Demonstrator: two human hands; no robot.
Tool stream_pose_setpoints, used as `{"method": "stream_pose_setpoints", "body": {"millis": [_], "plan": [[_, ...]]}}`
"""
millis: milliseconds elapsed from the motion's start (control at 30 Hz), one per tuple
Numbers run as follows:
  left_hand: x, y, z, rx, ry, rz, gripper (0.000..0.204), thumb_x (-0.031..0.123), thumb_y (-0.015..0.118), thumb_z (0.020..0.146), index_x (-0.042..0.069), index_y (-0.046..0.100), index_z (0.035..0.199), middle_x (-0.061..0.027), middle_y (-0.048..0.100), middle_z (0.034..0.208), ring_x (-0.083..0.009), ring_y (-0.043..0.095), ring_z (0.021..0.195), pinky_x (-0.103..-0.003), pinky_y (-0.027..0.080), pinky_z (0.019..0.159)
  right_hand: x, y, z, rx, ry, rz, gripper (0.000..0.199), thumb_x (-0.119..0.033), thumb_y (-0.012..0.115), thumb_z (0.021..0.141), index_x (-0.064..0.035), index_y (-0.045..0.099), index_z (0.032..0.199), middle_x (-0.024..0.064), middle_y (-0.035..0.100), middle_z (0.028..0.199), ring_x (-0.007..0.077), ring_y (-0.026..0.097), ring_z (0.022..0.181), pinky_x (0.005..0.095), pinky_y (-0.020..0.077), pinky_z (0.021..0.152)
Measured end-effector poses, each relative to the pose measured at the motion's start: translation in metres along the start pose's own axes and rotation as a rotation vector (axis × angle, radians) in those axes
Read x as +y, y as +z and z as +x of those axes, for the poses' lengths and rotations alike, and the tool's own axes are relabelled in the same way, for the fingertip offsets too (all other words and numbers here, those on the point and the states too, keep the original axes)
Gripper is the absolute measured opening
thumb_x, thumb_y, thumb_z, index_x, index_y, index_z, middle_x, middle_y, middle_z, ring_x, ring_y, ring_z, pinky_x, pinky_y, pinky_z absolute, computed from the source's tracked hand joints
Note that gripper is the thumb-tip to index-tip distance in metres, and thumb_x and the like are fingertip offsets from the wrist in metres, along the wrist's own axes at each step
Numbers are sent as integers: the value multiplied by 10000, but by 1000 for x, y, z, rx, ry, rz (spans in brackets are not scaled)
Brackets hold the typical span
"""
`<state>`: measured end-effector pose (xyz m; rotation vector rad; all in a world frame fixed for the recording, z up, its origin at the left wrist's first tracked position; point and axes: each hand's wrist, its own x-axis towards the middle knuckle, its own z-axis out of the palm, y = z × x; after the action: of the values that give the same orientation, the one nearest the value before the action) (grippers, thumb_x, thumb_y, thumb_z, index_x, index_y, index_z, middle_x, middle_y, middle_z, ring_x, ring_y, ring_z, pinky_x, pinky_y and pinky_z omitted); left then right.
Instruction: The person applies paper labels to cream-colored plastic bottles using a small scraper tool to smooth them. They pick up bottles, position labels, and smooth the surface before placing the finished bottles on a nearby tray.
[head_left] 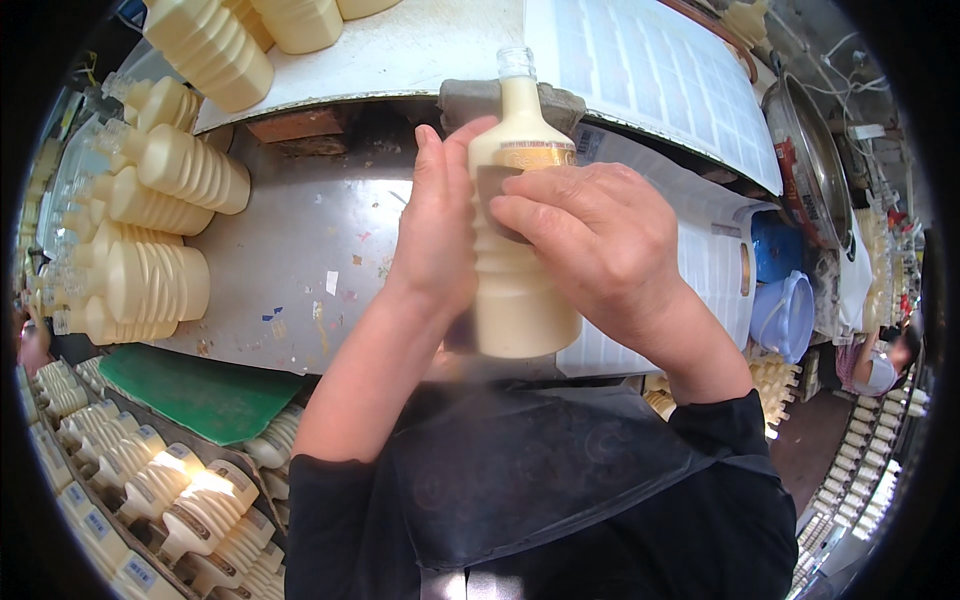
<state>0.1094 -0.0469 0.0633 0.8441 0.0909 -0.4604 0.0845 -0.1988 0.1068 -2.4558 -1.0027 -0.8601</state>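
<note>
A person in dark sleeves stands at a metal desk (300, 250), holding a cream-coloured ribbed bottle (520, 290) upright with both hands. The left hand (437, 225) lies flat against the bottle's left side, fingers pointing up. The right hand (590, 240) wraps across its front, fingertips pressing a gold label (535, 156) near the shoulder. The bottle's clear neck is uncapped. On the desk to the left, similar unlabelled bottles (160, 230) lie stacked on their sides. Below them sits a green board (200, 390), and labelled bottles (200, 510) fill a tray nearer the person. A blue bucket (785, 315) stands at right.
</note>
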Motion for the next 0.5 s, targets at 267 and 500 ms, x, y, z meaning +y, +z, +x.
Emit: {"method": "stream_pose_setpoints", "body": {"millis": [267,500], "plan": [[-1,0,0,-17,8,-24,745,631,150,1085,55,424,1470,-125,582,1333,-228,562,1236,-390,447,1082,1,-7,5,-99,14,112,203,-103,716,714,-85,705,917,44,722,910,230,706,801,358,543,708],[1,1,0,-25,2,-43,761,644,145,1078,56,412,1481,-130,570,1359,-235,551,1263,-403,440,1102,-5,4,7,43,55,-50,279,-26,737,710,-95,757,980,61,753,914,261,718,794,356,555,702]]}}
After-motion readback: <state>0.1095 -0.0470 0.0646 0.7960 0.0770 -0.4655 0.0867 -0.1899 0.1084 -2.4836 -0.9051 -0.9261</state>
